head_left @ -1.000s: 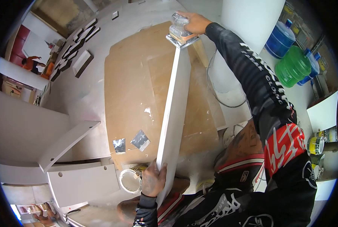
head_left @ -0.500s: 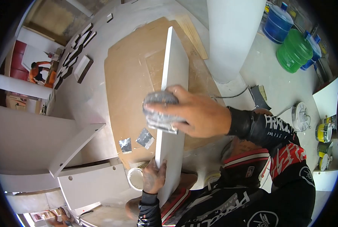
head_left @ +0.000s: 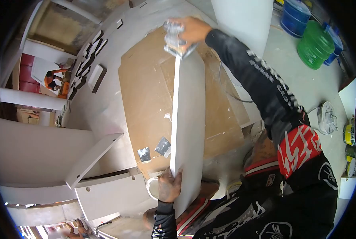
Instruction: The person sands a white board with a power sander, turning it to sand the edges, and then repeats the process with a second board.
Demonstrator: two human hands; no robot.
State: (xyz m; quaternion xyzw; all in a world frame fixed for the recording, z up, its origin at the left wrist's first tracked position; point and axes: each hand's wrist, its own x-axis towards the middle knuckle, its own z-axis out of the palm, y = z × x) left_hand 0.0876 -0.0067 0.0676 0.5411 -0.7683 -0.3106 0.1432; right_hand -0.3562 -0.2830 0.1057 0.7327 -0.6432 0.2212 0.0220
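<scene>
At the far end of the long white board (head_left: 189, 111), my right hand (head_left: 194, 31) is wrapped around a grey, dust-coated handheld sander (head_left: 174, 28), its flat pad at the board's narrow edge. Near my lap, my left hand (head_left: 169, 187) clasps that edge, thumb over the broad face; the board slants across the brown cardboard sheet (head_left: 146, 91). I judge that I need the pad level, with light, even pressure: tipping it at the end could round the corner. My left grip should steady the board, fingers well clear of the pad.
</scene>
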